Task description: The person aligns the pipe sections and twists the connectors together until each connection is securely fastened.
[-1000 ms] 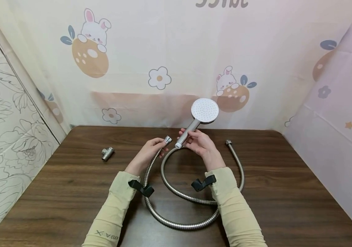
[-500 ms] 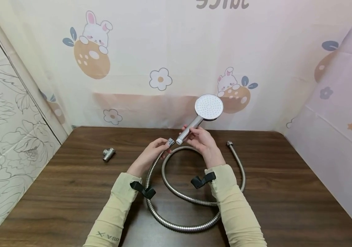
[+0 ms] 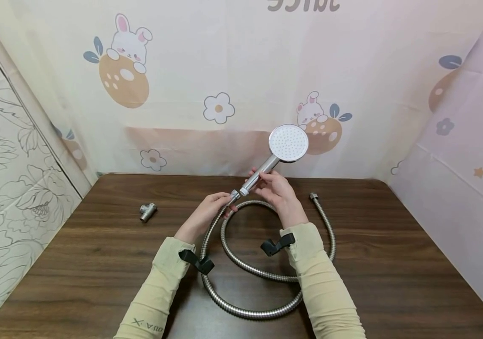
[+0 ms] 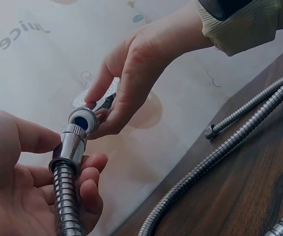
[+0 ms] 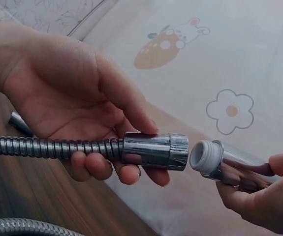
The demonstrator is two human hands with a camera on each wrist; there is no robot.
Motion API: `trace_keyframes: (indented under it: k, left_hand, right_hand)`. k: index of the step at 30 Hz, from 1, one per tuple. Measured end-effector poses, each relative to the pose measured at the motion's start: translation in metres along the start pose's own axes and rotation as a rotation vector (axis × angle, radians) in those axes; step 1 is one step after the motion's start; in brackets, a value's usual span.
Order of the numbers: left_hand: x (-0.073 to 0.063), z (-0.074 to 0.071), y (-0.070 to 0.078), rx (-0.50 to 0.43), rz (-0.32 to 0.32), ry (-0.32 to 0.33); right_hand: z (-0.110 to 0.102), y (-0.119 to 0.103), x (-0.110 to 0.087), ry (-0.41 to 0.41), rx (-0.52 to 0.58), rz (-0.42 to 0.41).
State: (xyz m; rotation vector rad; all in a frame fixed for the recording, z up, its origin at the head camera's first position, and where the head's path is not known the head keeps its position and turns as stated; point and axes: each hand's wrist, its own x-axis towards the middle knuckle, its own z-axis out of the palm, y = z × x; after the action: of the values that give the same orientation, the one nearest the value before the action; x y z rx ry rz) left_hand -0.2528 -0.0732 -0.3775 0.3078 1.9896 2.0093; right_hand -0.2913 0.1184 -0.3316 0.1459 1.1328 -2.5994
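Note:
My left hand (image 3: 209, 212) pinches the chrome end nut (image 5: 153, 150) of a ribbed metal shower hose (image 3: 241, 310), thumb on top and fingers beneath. A round shower head (image 3: 289, 143) with a white nozzle face is raised above the table, its chrome handle held by my right hand (image 3: 279, 195). The white threaded end (image 5: 205, 156) of that handle faces the nut, a narrow gap apart in the right wrist view. Rings of the hose lie looped on the table under both forearms.
A small chrome tee fitting (image 3: 148, 212) lies on the brown wooden table (image 3: 76, 273) at the left. The hose's other end nut (image 3: 313, 195) rests at the right. A printed curtain (image 3: 173, 61) hangs behind the table's back edge.
The shower head has risen slightly and moved right, its handle tilting. My left hand has brought the hose nut up and right, closer to the handle's threaded end.

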Motion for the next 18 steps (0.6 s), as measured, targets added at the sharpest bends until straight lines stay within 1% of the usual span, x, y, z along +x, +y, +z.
trace_keyframes:
  k: [3, 7, 10, 14, 18]
  left_hand:
    - [0.0003, 0.0002, 0.0000, 0.007, 0.011, 0.003]
    - [0.0024, 0.0003, -0.0017, 0.046, 0.019, 0.021]
    - [0.0018, 0.0006, -0.0008, 0.049, 0.017, 0.023]
    - [0.0012, 0.0019, -0.0005, 0.044, 0.009, 0.027]
    - [0.0008, 0.0040, 0.0017, 0.037, 0.015, 0.036]
  right_hand:
    - [0.0014, 0.0002, 0.0015, -0.002, 0.002, -0.007]
    - [0.0023, 0.0005, 0.0026, -0.001, 0.034, -0.003]
    - [0.0026, 0.0009, 0.0025, -0.003, 0.054, -0.003]
    - [0.0032, 0.0018, 0.0020, -0.001, 0.042, -0.011]
    - [0.0048, 0.0020, 0.0019, -0.004, 0.019, -0.016]
